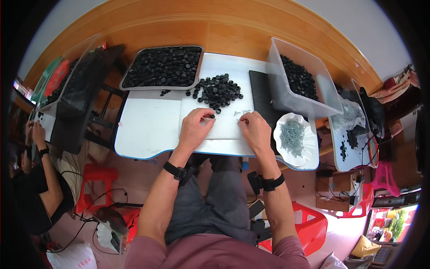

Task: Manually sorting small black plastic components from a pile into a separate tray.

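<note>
Both our hands work just below the loose pile of black caps (pixel 218 91) on the white surface (pixel 148 130): left hand (pixel 196 127) pinches one black cap (pixel 210 116), right hand (pixel 254 128) pinches a small metal pin (pixel 238 119).

bare white table (pixel 148 130) left of hands, loose cap pile (pixel 217 89) ahead, clear bin (pixel 304 96) blocking right

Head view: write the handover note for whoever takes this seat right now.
Left hand: fingertips pinch a small black ring part on the white table.
Right hand: fingertips at a small pale pin; grip unclear.
Loose pile of black ring parts lies just beyond the hands; metal tray and clear bin hold more.
White dish of grey pins sits right of the right hand.
Done: finished count cannot be judged. Left: the loose pile.
</note>
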`<state>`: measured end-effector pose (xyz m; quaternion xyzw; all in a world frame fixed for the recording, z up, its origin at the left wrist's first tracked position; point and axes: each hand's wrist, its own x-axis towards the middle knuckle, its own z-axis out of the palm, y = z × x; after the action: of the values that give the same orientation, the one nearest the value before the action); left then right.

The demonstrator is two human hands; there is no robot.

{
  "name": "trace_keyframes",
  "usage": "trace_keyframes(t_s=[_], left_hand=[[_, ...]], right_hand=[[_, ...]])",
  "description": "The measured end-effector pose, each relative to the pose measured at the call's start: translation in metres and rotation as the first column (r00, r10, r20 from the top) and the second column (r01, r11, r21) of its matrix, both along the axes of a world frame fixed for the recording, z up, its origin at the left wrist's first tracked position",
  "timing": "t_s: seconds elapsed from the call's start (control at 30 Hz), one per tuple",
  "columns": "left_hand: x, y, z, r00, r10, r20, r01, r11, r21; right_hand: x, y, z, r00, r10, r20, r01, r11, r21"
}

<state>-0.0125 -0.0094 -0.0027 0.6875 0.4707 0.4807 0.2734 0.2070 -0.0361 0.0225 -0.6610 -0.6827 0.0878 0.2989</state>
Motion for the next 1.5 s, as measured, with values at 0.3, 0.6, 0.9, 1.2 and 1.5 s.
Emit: trace_keyframes(t_s=[0.3,0.6,0.9,1.2,1.5], left_hand=[[0.003,-0.003,0.003,0.999,-0.024,0.044,0.028,0.995,-0.095],[0.002,-0.002,0.003,1.000,-0.026,0.000,0.026,0.998,-0.052],[0.004,-0.001,-0.001,0.999,-0.028,-0.044,0.030,0.998,0.048],[0.005,-0.002,-0.001,0.988,-0.022,-0.155,0.049,0.984,0.174],[0.008,-0.003,-0.004,0.946,0.036,-0.322,0.082,0.935,0.345]], right_hand=[[-0.032,0.010,-0.008,0.885,0.124,-0.448,-0.109,0.992,0.060],[-0.048,0.014,-0.026,0.730,0.186,-0.657,-0.186,0.980,0.071],[-0.047,0.015,-0.026,0.780,0.278,-0.560,-0.214,0.960,0.178],[-0.048,0.014,-0.025,0.808,0.244,-0.535,-0.187,0.969,0.160],[-0.050,0.015,-0.025,0.849,0.254,-0.463,-0.184,0.964,0.191]])
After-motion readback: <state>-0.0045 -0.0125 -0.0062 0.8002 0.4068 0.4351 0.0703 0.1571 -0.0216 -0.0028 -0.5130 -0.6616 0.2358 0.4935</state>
